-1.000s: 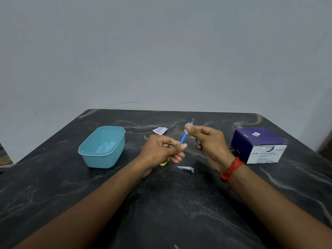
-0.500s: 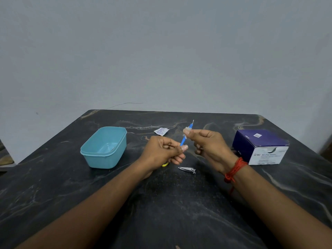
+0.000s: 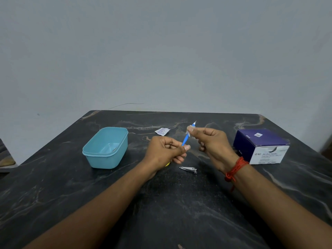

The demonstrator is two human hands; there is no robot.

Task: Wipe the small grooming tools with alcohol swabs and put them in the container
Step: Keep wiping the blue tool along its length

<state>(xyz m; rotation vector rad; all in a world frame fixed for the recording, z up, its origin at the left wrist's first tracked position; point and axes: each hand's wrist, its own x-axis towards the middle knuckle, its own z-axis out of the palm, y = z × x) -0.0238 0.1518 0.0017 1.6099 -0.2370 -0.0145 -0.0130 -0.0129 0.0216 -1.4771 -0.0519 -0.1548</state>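
Observation:
My left hand [image 3: 166, 152] grips the lower end of a thin blue grooming tool [image 3: 185, 140] that slants up to the right, its metal tip showing above my right hand. My right hand [image 3: 212, 143] pinches a white alcohol swab [image 3: 189, 131] around the tool's upper part. A bit of yellow [image 3: 167, 164] peeks out under my left hand. A silver nail clipper [image 3: 188, 169] lies on the table between my wrists. The light blue container [image 3: 106, 147] stands open to the left.
A purple and white box of alcohol swabs [image 3: 262, 148] sits at the right. A torn swab wrapper [image 3: 162, 131] lies beyond my hands. The dark marble table [image 3: 170, 203] ends at a grey wall behind.
My right hand with the swab has slid slightly along the blue tool near its tip. The left hand holds steady. The view has shifted a little.

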